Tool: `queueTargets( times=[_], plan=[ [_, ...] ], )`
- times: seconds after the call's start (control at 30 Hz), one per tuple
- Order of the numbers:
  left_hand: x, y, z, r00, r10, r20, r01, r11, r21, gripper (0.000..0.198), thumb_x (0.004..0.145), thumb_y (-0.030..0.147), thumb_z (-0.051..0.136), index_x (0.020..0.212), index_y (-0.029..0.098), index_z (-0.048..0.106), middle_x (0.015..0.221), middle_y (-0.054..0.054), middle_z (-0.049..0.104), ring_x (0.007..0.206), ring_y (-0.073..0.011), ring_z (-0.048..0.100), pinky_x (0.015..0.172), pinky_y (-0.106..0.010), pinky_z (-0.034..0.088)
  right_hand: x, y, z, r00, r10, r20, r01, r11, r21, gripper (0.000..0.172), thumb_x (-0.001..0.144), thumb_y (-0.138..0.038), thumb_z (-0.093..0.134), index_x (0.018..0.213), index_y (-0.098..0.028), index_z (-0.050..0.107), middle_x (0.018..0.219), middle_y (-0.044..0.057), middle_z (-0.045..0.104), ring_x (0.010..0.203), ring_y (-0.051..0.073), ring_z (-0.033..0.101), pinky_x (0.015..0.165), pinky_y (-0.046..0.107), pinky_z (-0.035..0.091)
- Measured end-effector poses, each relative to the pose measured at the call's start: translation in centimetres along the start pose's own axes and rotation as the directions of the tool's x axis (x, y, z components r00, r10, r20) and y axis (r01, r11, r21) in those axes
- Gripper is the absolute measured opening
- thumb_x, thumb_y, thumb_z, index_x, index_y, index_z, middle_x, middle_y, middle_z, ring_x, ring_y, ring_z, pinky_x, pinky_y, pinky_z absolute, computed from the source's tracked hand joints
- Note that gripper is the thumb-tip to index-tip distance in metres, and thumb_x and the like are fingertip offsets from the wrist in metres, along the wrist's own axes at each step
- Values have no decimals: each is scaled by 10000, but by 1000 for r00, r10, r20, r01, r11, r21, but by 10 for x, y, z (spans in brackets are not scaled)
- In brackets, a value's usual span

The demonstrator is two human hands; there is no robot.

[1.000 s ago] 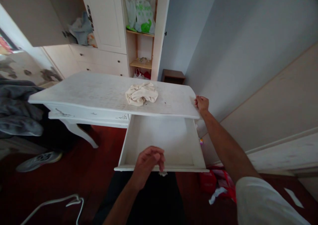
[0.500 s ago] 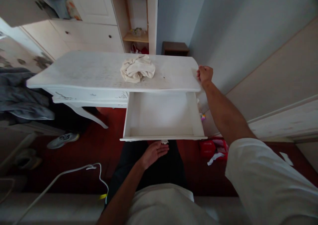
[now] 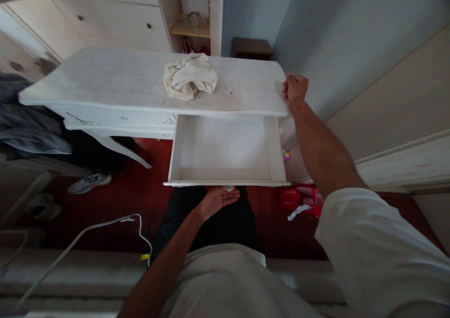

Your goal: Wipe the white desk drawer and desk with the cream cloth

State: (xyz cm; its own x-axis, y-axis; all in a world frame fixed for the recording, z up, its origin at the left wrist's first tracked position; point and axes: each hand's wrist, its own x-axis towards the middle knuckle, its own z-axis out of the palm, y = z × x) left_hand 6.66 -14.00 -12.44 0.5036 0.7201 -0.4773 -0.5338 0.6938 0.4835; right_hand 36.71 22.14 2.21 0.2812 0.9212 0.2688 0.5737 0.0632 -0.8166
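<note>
So, nearest first: one white cord (image 3: 84, 233) loops along the near left, then two hands on one drawer (image 3: 225, 149) and one desk (image 3: 116, 74). Left hand (image 3: 218, 203) is palm up, fingers fairly straight and side by side, right at the drawer's one pale knob (image 3: 230, 188); can't tell if it's actually pinching it. Drawer's pulled out toward the near side, under the desk's right half. On the floor there's one red bag (image 3: 290, 199) to the right with pale print too small to read, and one clear sneaker (image 3: 89, 183) to the left, no brand I can make out. Right hand (image 3: 296, 87) is curled up at the desk's right end; its grip is hidden, so can't say. One crumpled cream cloth (image 3: 191, 77) sits on the desktop, around the middle. Far left, one cabinet (image 3: 116, 20) shows two dark knobs (image 3: 149, 25).
</note>
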Motion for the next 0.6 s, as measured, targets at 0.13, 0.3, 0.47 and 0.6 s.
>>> queueTargets(
  times=[0.13, 0.3, 0.47, 0.6],
  plan=[
    [-1, 2, -1, 1000, -2, 28, 2, 1000, 12, 310, 922, 277, 615, 1080, 46, 748, 1154, -221, 747, 1110, -299, 710, 1153, -490, 425, -2, -2, 1, 992, 67, -104, -59, 996, 72, 361, 1100, -226, 435, 745, -208, 500, 466, -124, 424, 434, 55, 341, 462, 197, 289],
    [-5, 7, 4, 995, 8, 99, -8, 1000, -3, 371, 948, 373, 643, 1108, 56, 750, 1140, -216, 751, 1136, -314, 702, 1144, -502, 432, -1, -1, 1, 994, 68, -90, -61, 995, 78, 375, 1111, -243, 407, 752, -204, 506, 462, -127, 417, 425, 54, 332, 456, 194, 291],
    [-10, 17, 17, 989, 40, 139, -49, 997, 60, 451, 941, 460, 705, 1122, 50, 750, 1125, -226, 750, 1087, -321, 717, 1085, -500, 483, 0, 0, 1, 992, 59, -113, -49, 995, 90, 379, 1094, -219, 441, 722, -199, 513, 457, -115, 430, 415, 54, 341, 439, 195, 285],
    [-7, 23, 27, 988, 74, 135, -84, 994, 69, 494, 915, 511, 733, 1088, 49, 762, 1096, -223, 756, 1043, -314, 729, 1034, -478, 524, -1, 0, 2, 987, 68, -143, -51, 992, 119, 389, 1077, -217, 480, 690, -198, 525, 460, -93, 458, 414, 54, 351, 428, 196, 282]
  ],
)
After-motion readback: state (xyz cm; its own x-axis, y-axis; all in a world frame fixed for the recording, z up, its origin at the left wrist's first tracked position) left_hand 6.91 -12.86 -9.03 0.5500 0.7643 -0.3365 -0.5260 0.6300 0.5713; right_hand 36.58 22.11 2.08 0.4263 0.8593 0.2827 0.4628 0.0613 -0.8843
